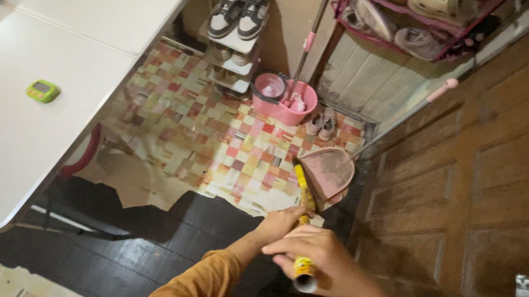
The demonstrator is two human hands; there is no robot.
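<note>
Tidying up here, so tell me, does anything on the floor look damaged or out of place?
Yes. The checked patterned floor covering is torn along its near edge, with ragged flaps exposing the dark floorboards beside the white folding table.

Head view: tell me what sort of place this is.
Probably a home entryway or utility corner by a wooden door. Shoe racks hold sneakers and sandals, a pink mop bucket sits by the wall, and a pink dustpan lies near the yellow broom handle gripped by both hands.
</note>
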